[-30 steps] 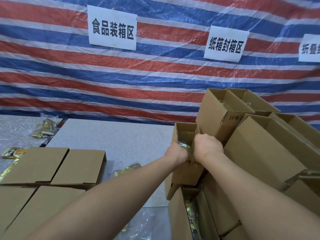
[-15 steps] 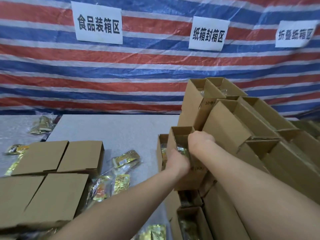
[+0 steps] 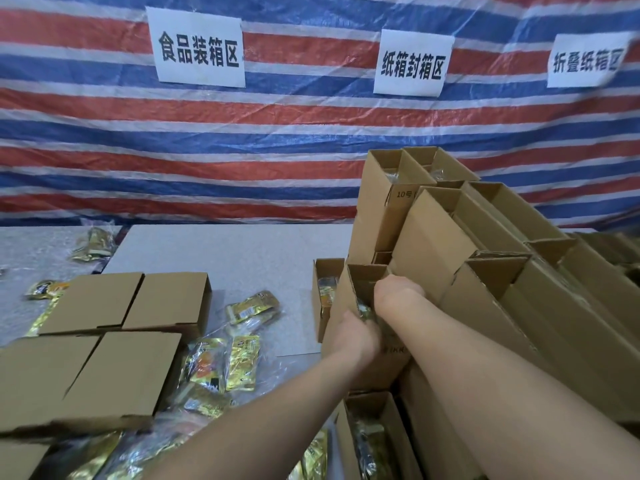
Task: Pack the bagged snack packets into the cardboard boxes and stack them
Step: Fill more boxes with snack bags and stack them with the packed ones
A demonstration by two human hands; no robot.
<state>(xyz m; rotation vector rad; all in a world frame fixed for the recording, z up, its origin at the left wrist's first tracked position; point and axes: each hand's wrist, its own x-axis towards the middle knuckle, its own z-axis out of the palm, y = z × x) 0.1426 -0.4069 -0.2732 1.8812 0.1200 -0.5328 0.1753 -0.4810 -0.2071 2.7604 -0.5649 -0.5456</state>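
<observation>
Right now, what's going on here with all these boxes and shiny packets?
A person is packing snack packets into cardboard boxes. Both hands are at one open box at the front of a leaning stack of open boxes on the right: the left hand grips its near side, and the right hand reaches into its open top. Something gold shows inside. More bagged packets lie loose on the table, beside four closed boxes on the left.

Both bare forearms reach forward and meet in the middle. The left hand [image 3: 353,336] curls, knuckles up, fingers gripping. The right hand [image 3: 398,292] bends down at the wrist just beyond it, fingers hidden.
</observation>
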